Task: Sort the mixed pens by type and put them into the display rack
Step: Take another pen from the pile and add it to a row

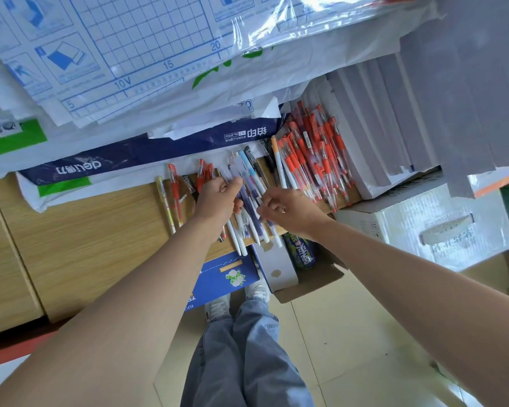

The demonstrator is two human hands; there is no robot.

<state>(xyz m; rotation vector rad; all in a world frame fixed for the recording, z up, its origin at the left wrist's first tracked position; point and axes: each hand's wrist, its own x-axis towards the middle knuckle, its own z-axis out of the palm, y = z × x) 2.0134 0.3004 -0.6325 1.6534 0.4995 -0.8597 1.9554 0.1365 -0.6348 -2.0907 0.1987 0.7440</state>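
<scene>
Overhanging wooden shelf (100, 224) edge, white-and-blue pens (254, 179) gripped by left hand (218, 198), pinched by right hand (288, 212) — if loosened, likely dropped into carton (309, 284) below.

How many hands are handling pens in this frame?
2. The left hand grips the mixed bunch of white and blue pens on the desk; the right hand pinches pens in the same bunch, beside the red-grip pen pile.
</scene>
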